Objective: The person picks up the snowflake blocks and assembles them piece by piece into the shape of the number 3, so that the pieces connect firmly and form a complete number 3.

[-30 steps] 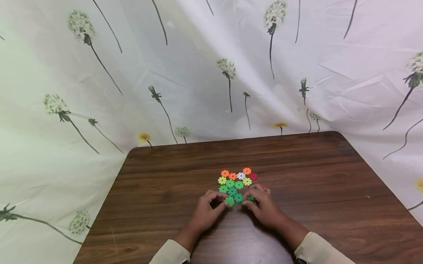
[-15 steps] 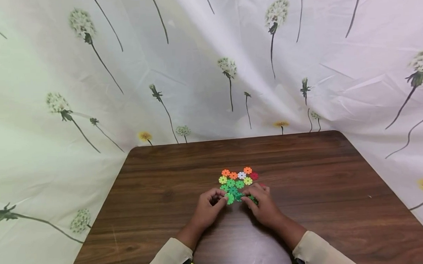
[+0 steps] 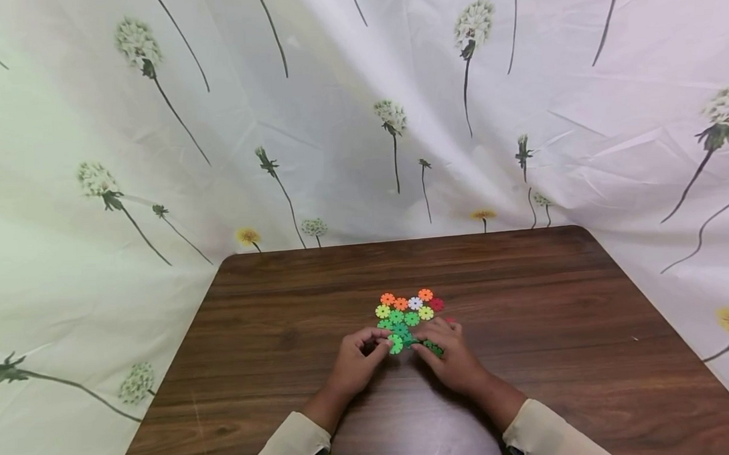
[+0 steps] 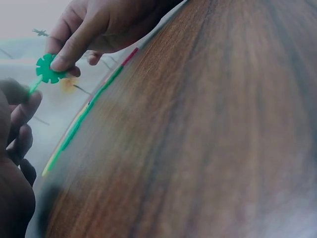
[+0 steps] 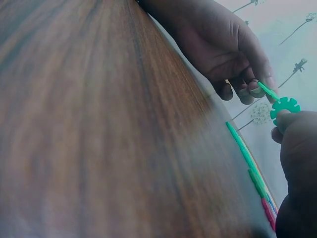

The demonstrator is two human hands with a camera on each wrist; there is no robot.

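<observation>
Between finger and thumb, my left hand [image 3: 356,362] pinches a light green notched plastic disc [image 3: 395,344]. A darker green notched disc [image 5: 286,105] is pinched by my right hand [image 3: 456,358]. In the right wrist view the light green disc stands edge-on and meets the rim of the darker one, at right angles to it. The left wrist view shows the same meeting, with the darker disc [image 4: 47,69] facing the camera. Whether the notches interlock cannot be told. Both discs are held above the table.
Loose notched discs lie on the wooden table [image 3: 271,311] just beyond my hands: orange [image 3: 388,299], white [image 3: 415,303], red [image 3: 437,304], yellow [image 3: 426,313] and green [image 3: 412,318]. Another dark green disc [image 3: 434,347] lies partly under my right hand. A flower-print cloth [image 3: 350,154] hangs behind.
My right hand has shifted slightly left, bringing the darker green disc against the light green one and tilting it. The light green disc has risen a little in my left hand.
</observation>
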